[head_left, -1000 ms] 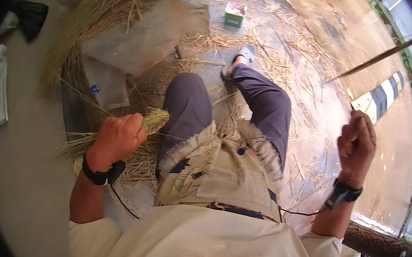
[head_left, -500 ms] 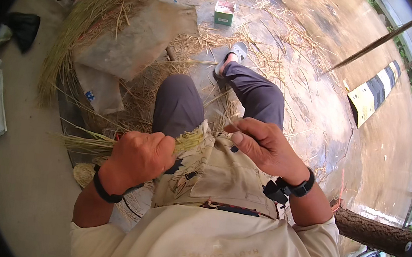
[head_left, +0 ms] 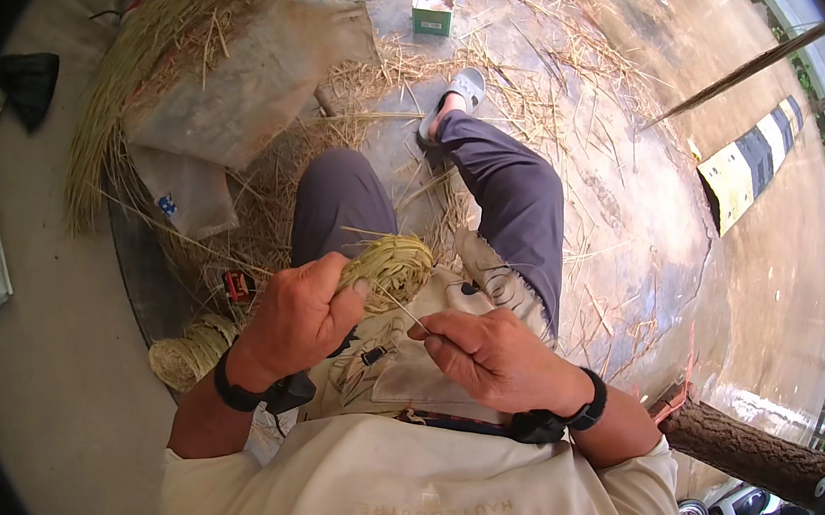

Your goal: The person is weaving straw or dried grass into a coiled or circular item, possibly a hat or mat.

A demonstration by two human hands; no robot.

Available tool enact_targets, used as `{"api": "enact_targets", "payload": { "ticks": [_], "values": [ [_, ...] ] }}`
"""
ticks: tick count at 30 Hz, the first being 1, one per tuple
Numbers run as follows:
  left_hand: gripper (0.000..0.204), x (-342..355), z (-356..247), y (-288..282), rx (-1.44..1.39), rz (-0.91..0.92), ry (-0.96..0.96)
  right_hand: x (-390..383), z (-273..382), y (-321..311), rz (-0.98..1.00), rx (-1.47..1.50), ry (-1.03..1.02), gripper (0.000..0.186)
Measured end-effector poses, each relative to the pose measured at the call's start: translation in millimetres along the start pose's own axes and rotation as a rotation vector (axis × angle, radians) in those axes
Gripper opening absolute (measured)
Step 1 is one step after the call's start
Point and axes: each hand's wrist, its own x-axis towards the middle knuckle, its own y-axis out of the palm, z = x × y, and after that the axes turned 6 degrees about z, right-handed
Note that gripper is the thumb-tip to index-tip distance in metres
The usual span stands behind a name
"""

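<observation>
My left hand is closed on a woven piece of green-yellow straw, its thumb pressed against the near side. The rounded, braided end stands out beyond the fingers above my lap. Close by on the right, my right hand pinches a thin pale sliver between thumb and fingers. That sliver slants up to the straw piece; whether it is a needle or a stalk I cannot tell. A cloth apron lies over my lap under both hands.
A rolled coil of woven straw lies left of my left forearm. Long straw stalks and a plastic sheet lie at far left. A green box stands ahead. A log is at right.
My left hand has turned, bringing the straw piece's rounded end up and its loose stalks out of sight. My right hand has come down and left, bringing the sliver to the straw.
</observation>
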Motion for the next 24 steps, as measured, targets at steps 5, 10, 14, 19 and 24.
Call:
{"api": "enact_targets", "payload": {
  "ticks": [5, 10, 14, 19, 24],
  "values": [
    [0.017, 4, 0, 4, -0.083, 0.024, -0.044, 4, -8, 3, -0.067, -0.009, -0.023, 0.017],
    [0.016, 6, 1, 10, 0.041, 0.007, -0.015, 4, -7, 4, -0.089, 0.046, 0.015, 0.017],
    [0.016, 8, -1, 19, 0.122, -0.052, 0.013, 12, -2, 8, -0.126, 0.052, 0.067, 0.014],
    [0.018, 6, -7, 35, 0.195, -0.101, 0.079, 30, -7, 5, -0.161, -0.011, 0.057, 0.013],
    [0.019, 9, 4, 28, 0.250, -0.070, 0.048, 10, -8, -5, -0.047, -0.066, 0.102, 0.013]
  ]
}}
